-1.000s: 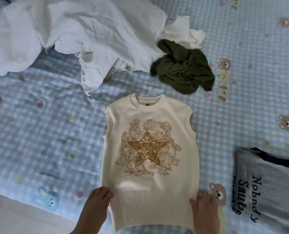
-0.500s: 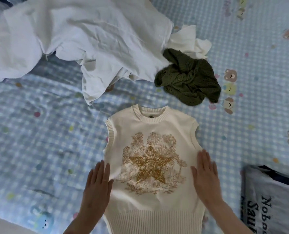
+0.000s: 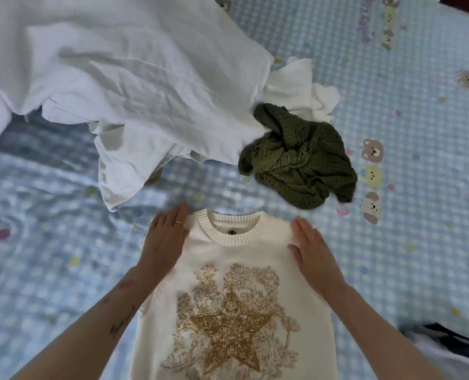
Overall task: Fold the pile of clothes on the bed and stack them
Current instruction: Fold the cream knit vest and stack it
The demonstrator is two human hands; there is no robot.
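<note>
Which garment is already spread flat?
The cream knit vest with the gold star, under both hands; the green knit and white clothes lie crumpled.

Cream star-print vest (image 3: pixel 236 283) lies flat, front up, on bed (image 3: pixel 392 242).

Vest (image 3: pixel 236 297) on bed (image 3: pixel 406 242); pile (image 3: pixel 134 91) behind it.

Both hands slid up the cream vest (image 3: pixel 236 283) from hem to shoulders. Left hand (image 3: pixel 164 239) and right hand (image 3: pixel 314 252) now flat beside the collar.
</note>
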